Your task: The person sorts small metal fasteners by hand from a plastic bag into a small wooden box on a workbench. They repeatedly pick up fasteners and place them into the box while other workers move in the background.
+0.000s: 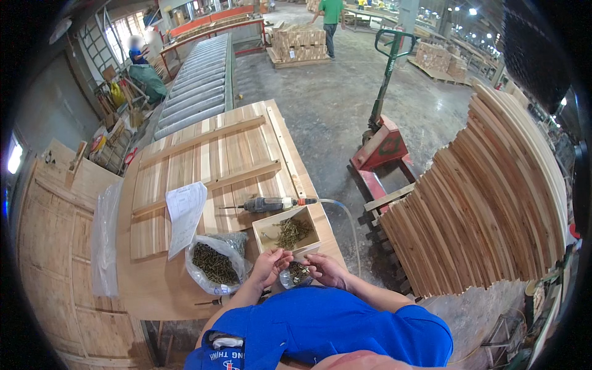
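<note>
- The workbench carried a slatted wooden panel with 2 cross battens; handling small fasteners over its near edge seemed wise, since anything dropped would land on wood rather than the floor
- A stack of curved wooden slats stood well apart on the right, and a red pallet jack sat between it and the bench
- A power screwdriver lay on the panel just behind the wooden box, its hose trailing off the bench edge
- The box held a loose heap of screws; keeping the hands close to it probably meant a short, sure transfer
- An open clear bag of screws lay just left of the box, beside a sheet of paper
- The small clear bag of screws sat between both hands at the bench's near edge, in front of the box; I judged it best kept mouth-up and supported from below
- The left hand was cupped with fingers curled narrow, touching the small bag's left side
- The right hand had its fingers closed around the small bag from the right
- Hard to make out: whether the small bag was open, whether the left fingers pinched any screws, and the small tool near the bench front; the shirt hid the lower arms
</note>
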`<state>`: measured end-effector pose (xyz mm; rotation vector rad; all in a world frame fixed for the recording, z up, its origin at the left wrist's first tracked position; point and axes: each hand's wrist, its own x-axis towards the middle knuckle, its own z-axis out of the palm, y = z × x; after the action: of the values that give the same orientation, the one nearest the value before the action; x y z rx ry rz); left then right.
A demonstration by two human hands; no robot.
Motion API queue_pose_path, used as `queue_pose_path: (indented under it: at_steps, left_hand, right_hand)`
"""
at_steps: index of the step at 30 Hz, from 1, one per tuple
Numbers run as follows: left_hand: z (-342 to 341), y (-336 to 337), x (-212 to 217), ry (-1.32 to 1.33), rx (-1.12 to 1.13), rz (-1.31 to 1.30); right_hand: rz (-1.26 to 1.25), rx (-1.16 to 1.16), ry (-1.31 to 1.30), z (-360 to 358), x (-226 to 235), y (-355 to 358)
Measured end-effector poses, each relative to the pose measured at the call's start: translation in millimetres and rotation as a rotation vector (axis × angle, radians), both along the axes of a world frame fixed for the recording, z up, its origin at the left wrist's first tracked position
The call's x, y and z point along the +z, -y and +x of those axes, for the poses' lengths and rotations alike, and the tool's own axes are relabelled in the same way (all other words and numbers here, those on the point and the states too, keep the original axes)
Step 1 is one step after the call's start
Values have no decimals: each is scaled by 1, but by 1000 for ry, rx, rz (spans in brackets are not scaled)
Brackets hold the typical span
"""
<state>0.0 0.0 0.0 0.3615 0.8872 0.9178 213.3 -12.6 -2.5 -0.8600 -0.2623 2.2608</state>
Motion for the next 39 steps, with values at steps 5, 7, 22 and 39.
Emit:
queue_pose_path:
  at_steps: [5,7,22,39]
  left_hand:
    - [-8,-3,-10,-21,-122,109]
    - [-4,-2,-5,-74,-128,75]
    - [2,6,3,-63,-261,59]
    - [4,11,1,-95,-287,65]
  right_hand:
    - [63,110,-3,0,-7,1]
    - [27,79,121,-3,-4,3]
    - [260,253,141,-4,6,2]
    - [202,134,308,-3,16,4]
